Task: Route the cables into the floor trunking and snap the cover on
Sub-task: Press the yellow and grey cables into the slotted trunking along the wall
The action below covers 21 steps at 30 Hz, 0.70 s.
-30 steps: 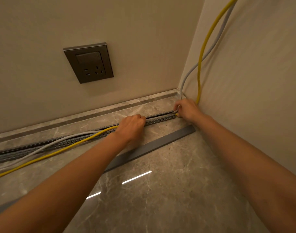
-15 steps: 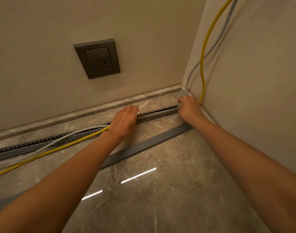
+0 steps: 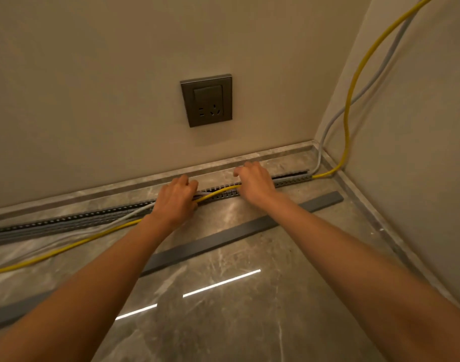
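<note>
yellow cable [image 3: 218, 192] bowed up out of the slotted floor trunking [image 3: 66, 221] between left hand [image 3: 175, 202] and right hand [image 3: 255, 182], fingers curled down pinching it, trunking running left-right, loose slack left of the left hand, cover strip [image 3: 223, 241] lying nearer.

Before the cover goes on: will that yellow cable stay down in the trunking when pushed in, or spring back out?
Probably springs back some: the yellow cable arches above the trunking between the left hand and right hand. It looks flexible rather than stiff, curving loosely across the floor at left. The bend down the right wall may tug it upward.
</note>
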Motion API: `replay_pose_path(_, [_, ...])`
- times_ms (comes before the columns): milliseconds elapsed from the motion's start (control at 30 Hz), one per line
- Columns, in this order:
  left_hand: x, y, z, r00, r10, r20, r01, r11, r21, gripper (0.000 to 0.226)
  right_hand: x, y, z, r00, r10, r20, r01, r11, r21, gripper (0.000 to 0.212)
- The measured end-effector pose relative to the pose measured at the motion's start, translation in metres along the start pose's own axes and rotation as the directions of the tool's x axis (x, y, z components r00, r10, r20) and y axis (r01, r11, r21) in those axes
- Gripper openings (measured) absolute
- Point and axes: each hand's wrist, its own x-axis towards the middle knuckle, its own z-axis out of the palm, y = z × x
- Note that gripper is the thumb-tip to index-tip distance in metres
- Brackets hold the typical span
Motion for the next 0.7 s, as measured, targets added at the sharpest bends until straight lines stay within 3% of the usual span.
replay_pose_path(167, [-0.007,-0.008,0.006,0.998,0.046,-0.046,-0.044,0.998,0.048,0.026,0.003,-0.018,0.007,0.999,-0.005,0.036,0.003,0.999,0.046,0.023])
replay_pose_path(400, [0.001,-0.023,-0.002,0.984,0.176,-0.002,-0.175,0.983,0.045,0.024,0.002,-0.016,0.008,1.000,0.023,0.014,-0.025,0.991,0.131,0.017])
replay_pose_path(567, [0.005,-0.028,0.000,0.988,0.149,-0.046,-0.151,0.987,-0.048,0.025,-0.001,-0.011,0.005,0.998,0.057,-0.010,-0.054,0.983,0.177,0.016])
replay_pose_path(700, [0.005,-0.027,0.000,0.989,0.113,-0.093,-0.115,0.993,-0.022,0.018,0.000,-0.014,0.005,0.997,0.075,0.006,-0.075,0.987,0.143,0.018])
